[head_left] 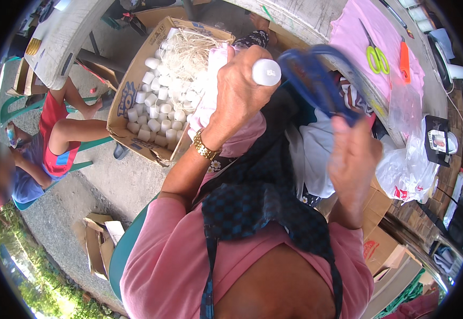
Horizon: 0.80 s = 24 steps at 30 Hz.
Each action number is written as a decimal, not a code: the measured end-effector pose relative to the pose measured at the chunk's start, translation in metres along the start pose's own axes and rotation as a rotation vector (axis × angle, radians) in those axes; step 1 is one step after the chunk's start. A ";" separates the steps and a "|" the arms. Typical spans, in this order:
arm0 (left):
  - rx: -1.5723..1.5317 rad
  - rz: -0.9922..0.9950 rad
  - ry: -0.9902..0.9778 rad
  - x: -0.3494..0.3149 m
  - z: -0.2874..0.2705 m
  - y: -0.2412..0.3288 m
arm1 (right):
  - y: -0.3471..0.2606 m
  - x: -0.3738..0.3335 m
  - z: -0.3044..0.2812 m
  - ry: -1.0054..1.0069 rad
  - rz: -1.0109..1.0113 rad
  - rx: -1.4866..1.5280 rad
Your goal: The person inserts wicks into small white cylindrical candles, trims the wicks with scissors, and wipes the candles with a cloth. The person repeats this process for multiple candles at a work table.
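Note:
My left hand [245,80], a gold watch on its wrist, is closed around a white cylinder [266,72] whose round end faces up. It is raised above a pink cloth [242,133] and my lap. My right hand [351,159] grips a blue looped tool [316,80], smeared by motion, so its exact kind is unclear. The tool's far end reaches toward the cylinder, with a gap between them. Just beyond my left forearm stands a cardboard box [118,106] holding many short white cylinders [159,114] and a tangle of pale string [189,53].
On the right-hand table lie a pink cloth [348,26], scissors with green handles [375,56] and an orange-handled tool [404,61]. Plastic bags [407,170] hang below them. A person [34,159] sits at the left. Torn cardboard [101,239] lies on the concrete floor.

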<state>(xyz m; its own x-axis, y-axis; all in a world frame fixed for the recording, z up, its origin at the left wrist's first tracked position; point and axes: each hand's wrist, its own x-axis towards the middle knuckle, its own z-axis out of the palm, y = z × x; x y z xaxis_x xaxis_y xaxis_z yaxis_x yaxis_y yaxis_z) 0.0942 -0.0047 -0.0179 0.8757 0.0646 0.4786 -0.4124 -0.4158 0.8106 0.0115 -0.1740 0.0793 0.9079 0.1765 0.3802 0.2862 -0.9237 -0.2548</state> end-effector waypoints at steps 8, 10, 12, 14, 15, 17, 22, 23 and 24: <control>-0.061 -0.101 -0.035 0.003 0.004 -0.005 | 0.001 0.001 0.008 0.025 -0.034 0.131; -0.082 -0.147 -0.059 0.003 0.002 -0.002 | 0.004 0.001 0.026 -0.201 -0.029 0.089; -0.053 -0.060 -0.049 -0.001 0.001 -0.006 | 0.004 -0.001 0.011 -0.052 -0.031 0.107; -0.068 -0.084 -0.036 -0.003 0.001 -0.001 | 0.004 -0.003 0.011 0.282 0.217 0.409; 0.034 -0.030 -0.004 -0.001 0.002 -0.003 | 0.002 -0.004 0.010 0.255 0.194 0.343; 0.012 -0.074 -0.036 0.003 0.001 0.002 | 0.000 -0.001 0.010 0.043 0.066 0.187; -0.004 -0.098 -0.084 -0.005 -0.002 -0.005 | 0.016 -0.003 0.013 0.108 0.226 0.240; -0.025 -0.113 -0.105 -0.005 -0.002 -0.003 | 0.030 0.000 0.014 0.281 0.255 0.249; -0.049 -0.119 -0.127 -0.001 -0.003 0.000 | 0.037 0.008 0.005 0.355 0.379 0.242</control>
<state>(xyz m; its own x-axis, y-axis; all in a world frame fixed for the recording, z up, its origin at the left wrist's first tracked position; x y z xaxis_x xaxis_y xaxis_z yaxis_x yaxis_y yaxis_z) 0.0928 -0.0023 -0.0180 0.9425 -0.0062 0.3343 -0.3131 -0.3668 0.8760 0.0307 -0.2045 0.0682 0.8141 -0.3159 0.4872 0.0602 -0.7886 -0.6119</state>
